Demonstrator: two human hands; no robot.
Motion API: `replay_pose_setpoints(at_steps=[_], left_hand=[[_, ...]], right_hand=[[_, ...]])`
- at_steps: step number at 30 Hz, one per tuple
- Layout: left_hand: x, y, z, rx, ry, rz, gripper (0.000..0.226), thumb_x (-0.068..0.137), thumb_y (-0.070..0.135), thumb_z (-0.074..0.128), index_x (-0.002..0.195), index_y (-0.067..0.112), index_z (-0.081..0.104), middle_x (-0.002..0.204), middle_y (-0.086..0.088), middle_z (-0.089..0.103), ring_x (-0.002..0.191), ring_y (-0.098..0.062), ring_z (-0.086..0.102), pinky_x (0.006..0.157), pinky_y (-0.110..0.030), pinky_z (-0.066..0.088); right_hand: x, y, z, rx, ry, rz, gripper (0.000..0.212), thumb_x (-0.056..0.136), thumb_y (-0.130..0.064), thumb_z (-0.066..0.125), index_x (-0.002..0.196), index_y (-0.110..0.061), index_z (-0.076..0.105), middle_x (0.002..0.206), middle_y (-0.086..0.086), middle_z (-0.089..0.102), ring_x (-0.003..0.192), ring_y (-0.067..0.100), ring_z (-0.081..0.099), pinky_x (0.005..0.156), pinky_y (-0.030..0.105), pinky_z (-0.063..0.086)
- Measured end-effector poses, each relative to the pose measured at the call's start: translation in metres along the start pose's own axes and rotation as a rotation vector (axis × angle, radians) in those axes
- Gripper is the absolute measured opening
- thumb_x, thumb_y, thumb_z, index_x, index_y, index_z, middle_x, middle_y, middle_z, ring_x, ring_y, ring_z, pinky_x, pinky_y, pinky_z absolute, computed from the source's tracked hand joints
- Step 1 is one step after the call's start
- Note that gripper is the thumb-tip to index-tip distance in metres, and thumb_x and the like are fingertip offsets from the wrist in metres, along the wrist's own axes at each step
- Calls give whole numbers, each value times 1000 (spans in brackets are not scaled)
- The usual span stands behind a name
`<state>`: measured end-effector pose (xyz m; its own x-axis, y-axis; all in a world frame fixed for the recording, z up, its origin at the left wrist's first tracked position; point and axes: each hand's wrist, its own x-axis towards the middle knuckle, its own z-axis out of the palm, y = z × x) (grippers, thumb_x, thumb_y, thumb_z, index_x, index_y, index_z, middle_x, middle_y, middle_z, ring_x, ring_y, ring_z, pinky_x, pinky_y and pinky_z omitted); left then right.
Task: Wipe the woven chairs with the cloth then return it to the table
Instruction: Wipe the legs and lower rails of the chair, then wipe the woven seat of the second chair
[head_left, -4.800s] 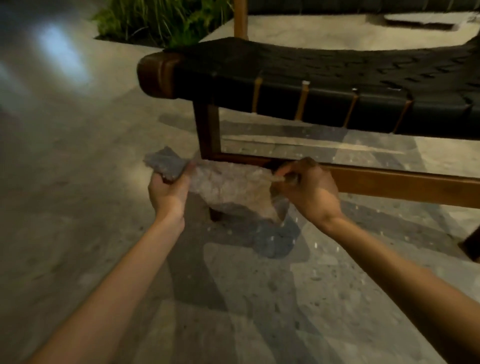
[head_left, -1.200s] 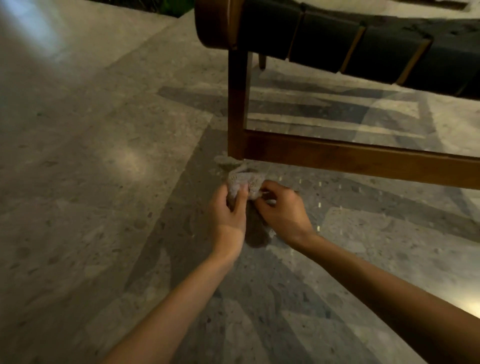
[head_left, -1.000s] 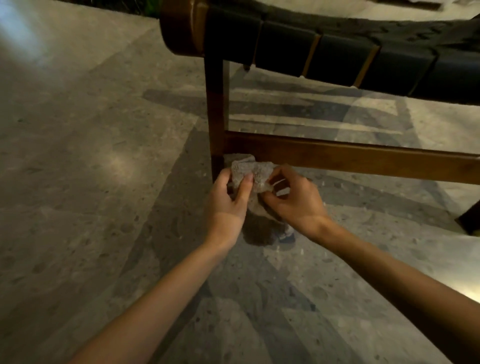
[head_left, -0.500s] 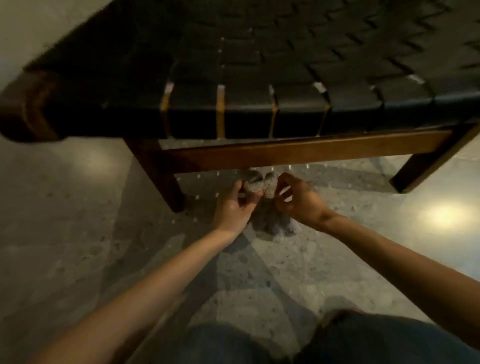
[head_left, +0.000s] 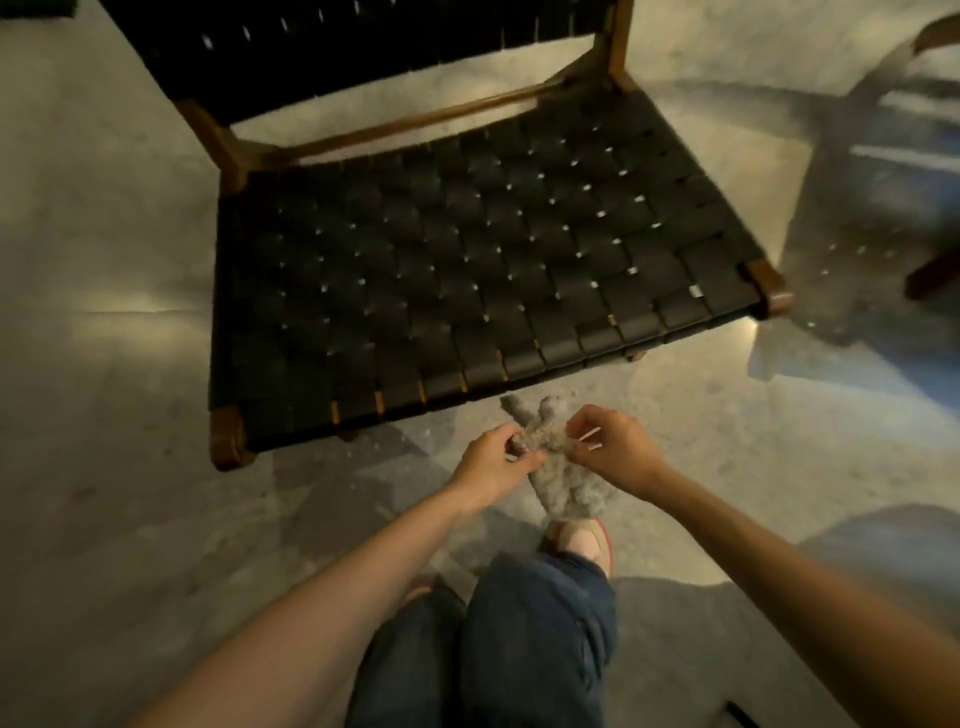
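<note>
The speckled stone floor (head_left: 104, 364) spread all around the grips. The woven chair (head_left: 467, 270) stood just beyond them, the front edge of its black seat near the fingers. Legs in jeans (head_left: 535, 639) showed beneath the grips. The grey cloth (head_left: 566, 488) hung bunched between both, clear of the chair. The left grip (head_left: 498, 462) pinched its upper fold; the right grip (head_left: 615, 452) pinched it alongside, fingers curled.

Both hands, left (head_left: 493, 464) and right (head_left: 615, 451), gripping grey cloth (head_left: 558, 470), black woven chair (head_left: 467, 270) just ahead
</note>
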<state>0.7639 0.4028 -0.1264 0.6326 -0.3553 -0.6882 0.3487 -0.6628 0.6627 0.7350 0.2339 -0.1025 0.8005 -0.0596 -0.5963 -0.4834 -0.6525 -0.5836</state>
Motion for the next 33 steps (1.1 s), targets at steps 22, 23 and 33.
replay_pose_setpoints(at_steps=[22,23,33], left_hand=[[-188,429,17,280,-141,581,19,86,22,68,102,21,57,94,8,65,91,-3,62,75,-16,51],[-189,442,24,302,-139,584,19,86,23,68,101,19,57,94,6,66,89,-6,63,75,-20,52],[-153,547,79,590,-105,706,17,87,32,65,89,24,50,92,6,59,83,-9,58,67,-23,49]], right_hand=[[-281,-54,-353,235,325,-15,46,82,-7,67,120,-26,49,101,0,59,86,15,63,74,33,58],[-285,-47,-365,227,328,-14,41,82,-8,68,117,-21,52,102,1,60,87,17,63,76,36,57],[-290,20,-465,171,384,-25,38,73,-37,79,102,-23,58,84,-15,57,77,4,60,58,12,48]])
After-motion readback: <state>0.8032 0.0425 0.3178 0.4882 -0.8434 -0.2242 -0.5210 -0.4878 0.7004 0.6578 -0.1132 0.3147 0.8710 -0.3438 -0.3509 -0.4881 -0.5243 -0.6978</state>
